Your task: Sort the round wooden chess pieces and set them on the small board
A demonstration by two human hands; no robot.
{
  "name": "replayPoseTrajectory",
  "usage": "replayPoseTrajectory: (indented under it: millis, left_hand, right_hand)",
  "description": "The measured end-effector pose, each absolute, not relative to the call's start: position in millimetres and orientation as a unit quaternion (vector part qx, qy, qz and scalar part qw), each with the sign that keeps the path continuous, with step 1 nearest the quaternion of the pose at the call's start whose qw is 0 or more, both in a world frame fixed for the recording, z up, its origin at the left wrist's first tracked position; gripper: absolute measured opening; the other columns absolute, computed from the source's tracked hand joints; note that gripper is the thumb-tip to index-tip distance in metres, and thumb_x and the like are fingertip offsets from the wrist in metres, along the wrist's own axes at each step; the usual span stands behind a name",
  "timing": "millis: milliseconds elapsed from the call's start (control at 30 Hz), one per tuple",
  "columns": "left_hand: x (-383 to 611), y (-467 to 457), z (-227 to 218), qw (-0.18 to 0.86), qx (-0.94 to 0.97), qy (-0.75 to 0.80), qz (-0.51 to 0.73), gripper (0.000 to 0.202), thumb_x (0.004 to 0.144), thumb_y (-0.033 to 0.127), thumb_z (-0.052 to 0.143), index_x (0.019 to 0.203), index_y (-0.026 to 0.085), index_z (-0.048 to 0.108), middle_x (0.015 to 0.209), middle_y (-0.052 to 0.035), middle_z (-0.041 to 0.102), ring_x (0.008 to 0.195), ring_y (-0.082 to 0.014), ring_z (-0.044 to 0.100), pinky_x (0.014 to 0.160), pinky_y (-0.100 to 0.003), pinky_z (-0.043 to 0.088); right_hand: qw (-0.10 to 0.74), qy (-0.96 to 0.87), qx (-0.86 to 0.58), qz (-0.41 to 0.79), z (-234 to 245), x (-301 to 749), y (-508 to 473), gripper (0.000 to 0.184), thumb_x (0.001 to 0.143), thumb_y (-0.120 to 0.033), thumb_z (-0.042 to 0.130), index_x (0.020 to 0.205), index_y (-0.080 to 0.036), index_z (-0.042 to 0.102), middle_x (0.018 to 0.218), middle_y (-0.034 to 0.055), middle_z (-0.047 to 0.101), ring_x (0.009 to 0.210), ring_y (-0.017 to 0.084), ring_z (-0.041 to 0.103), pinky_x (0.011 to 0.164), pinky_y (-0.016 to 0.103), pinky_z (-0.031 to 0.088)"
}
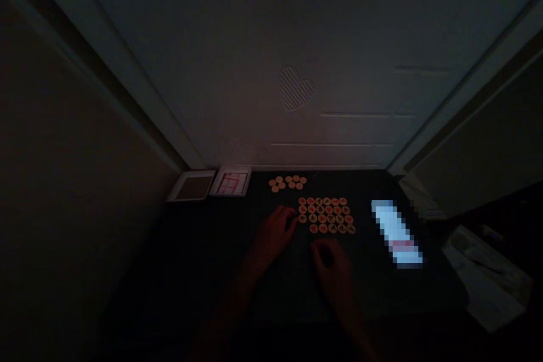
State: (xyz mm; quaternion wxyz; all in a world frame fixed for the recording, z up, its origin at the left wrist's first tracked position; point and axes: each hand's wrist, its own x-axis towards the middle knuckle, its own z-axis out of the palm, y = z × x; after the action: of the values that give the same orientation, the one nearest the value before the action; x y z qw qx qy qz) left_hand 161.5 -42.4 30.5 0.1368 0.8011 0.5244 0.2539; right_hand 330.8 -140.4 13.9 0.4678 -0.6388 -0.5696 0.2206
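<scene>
light very dim | pale panel (229, 62) ahead (striped heart (296, 89) on it) | brownish wall (55, 181) left | dark table (190, 260)

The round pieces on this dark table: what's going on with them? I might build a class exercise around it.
A person's left hand is at the left end of four rows of round pieces marked in red or black on a dark table; whether it touches one is unclear. The right hand is curled in front of the bottom row; it is too dim to tell if it holds anything. Plain-looking pieces lie farther back, and a bright, blurred object lies to the right.
</scene>
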Motion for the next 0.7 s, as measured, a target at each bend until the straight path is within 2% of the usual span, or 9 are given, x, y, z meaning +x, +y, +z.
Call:
replayPoseTrajectory:
  millis: [100,233,333,500,633,700]
  left_hand:
    - [150,-21,37,0.064,0.804,0.527,0.268,0.028,0.096,0.017,0.052,0.123,0.023,0.060,0.124,-0.0077,0.066,0.117,-0.0258,0.058,0.103,-0.042,0.046]
    - [135,5,40,0.011,0.806,0.546,0.229,0.043,0.088,0.009,0.057,0.130,0.019,0.059,0.136,-0.0113,0.062,0.119,-0.0305,0.055,0.098,-0.046,0.047]
    - [124,3,38,0.003,0.810,0.544,0.218,0.035,0.089,0.011,0.057,0.122,0.019,0.064,0.131,-0.0105,0.065,0.114,-0.0306,0.057,0.094,-0.045,0.048]
    - [109,-18,31,0.036,0.814,0.529,0.238,0.015,0.094,0.020,0.058,0.107,0.020,0.066,0.114,-0.0091,0.071,0.109,-0.0270,0.061,0.094,-0.041,0.048]
    - [108,-22,33,0.081,0.795,0.553,0.236,0.011,0.092,0.019,0.060,0.100,0.021,0.067,0.106,-0.0073,0.073,0.100,-0.0264,0.065,0.091,-0.041,0.049]
    - [113,-26,40,0.141,0.779,0.556,0.253,0.009,0.091,0.023,0.063,0.099,0.022,0.067,0.102,-0.0057,0.074,0.096,-0.0252,0.067,0.089,-0.040,0.050]
  right_hand:
    - [0.470,-0.568,-0.639,0.221,15,330,-140,0.014,0.093,-0.033,0.063,0.089,-0.021,0.069,0.083,0.0025,0.071,0.075,0.018,0.067,0.070,0.028,0.052]
    - [0.466,-0.568,-0.639,0.225,15,331,-140,0.015,0.093,-0.033,0.063,0.088,-0.021,0.069,0.082,0.0024,0.071,0.074,0.018,0.067,0.068,0.028,0.052]
    - [0.469,-0.566,-0.638,0.227,13,331,-139,0.016,0.093,-0.034,0.063,0.088,-0.021,0.070,0.082,0.0025,0.071,0.074,0.018,0.067,0.068,0.027,0.052]
    - [0.462,-0.580,-0.631,0.229,14,331,-140,0.014,0.093,-0.034,0.063,0.089,-0.022,0.070,0.084,0.0027,0.071,0.075,0.018,0.067,0.068,0.027,0.052]
    - [0.453,-0.589,-0.628,0.231,17,331,-140,0.014,0.094,-0.033,0.061,0.088,-0.022,0.068,0.083,0.0026,0.070,0.074,0.018,0.067,0.068,0.028,0.052]
    - [0.453,-0.593,-0.624,0.232,17,331,-140,0.014,0.094,-0.032,0.061,0.089,-0.022,0.068,0.083,0.0025,0.069,0.074,0.018,0.066,0.067,0.028,0.052]
